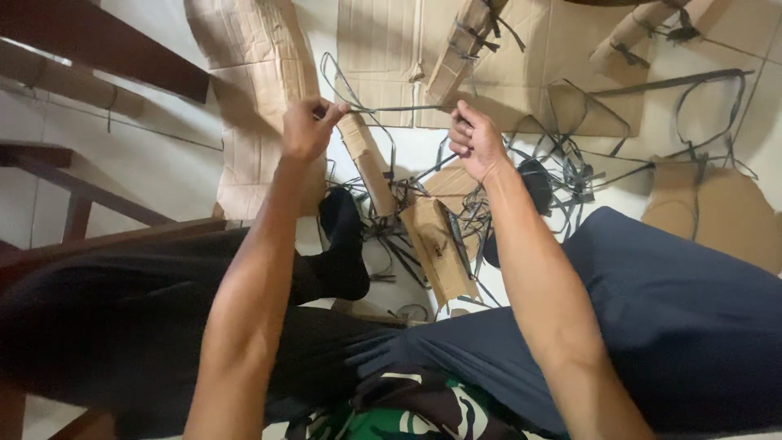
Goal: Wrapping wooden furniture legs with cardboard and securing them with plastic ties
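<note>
My left hand [308,128] and my right hand [475,140] are raised in front of me, each pinching one end of a thin black plastic strap [399,107] stretched taut between them. Just below the strap, a rolled brown cardboard tube [366,163] leans on the floor by my left hand. Under my right hand lies a tangle of black straps [562,175] and a flat cardboard piece [440,248]. My legs, in dark trousers, stretch out below, one foot in a black sock [342,244].
Flattened cardboard sheets [252,73] cover the white tiled floor ahead. Strapped cardboard rolls [464,45] lie at the top, another cardboard piece [717,212] at right. Dark wooden furniture legs [73,195] stand at left.
</note>
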